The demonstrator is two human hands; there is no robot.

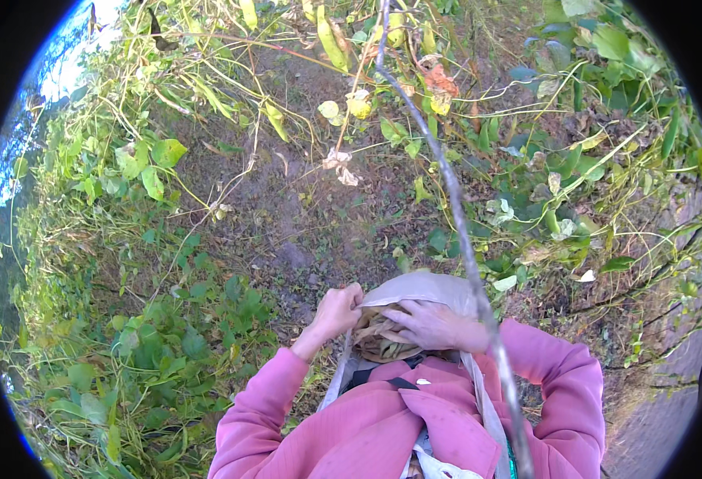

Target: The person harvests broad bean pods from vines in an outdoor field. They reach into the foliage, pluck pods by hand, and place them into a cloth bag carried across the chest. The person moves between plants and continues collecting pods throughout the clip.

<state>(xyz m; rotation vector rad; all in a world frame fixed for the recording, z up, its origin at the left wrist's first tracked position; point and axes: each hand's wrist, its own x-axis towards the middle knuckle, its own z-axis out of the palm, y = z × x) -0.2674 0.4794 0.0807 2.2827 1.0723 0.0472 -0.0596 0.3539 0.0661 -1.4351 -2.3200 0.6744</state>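
Note:
A pale cloth bag (427,285) hangs in front of my body, its mouth spread wide. Dry tan bean pods (379,335) fill the part of it that shows. My left hand (340,310) is closed on the bag's left rim. Inside the mouth, my right hand (432,326) lies over the pods with its fingers stretched out, resting on them. Whether any pod is under the right palm is hidden.
A thin grey stick (454,191) slants across the view, close in front of my right arm. Yellowing bean pods (332,40) hang from vines overhead. Leafy plants (167,351) crowd the left, more vines (582,168) the right. Bare soil (287,199) lies ahead.

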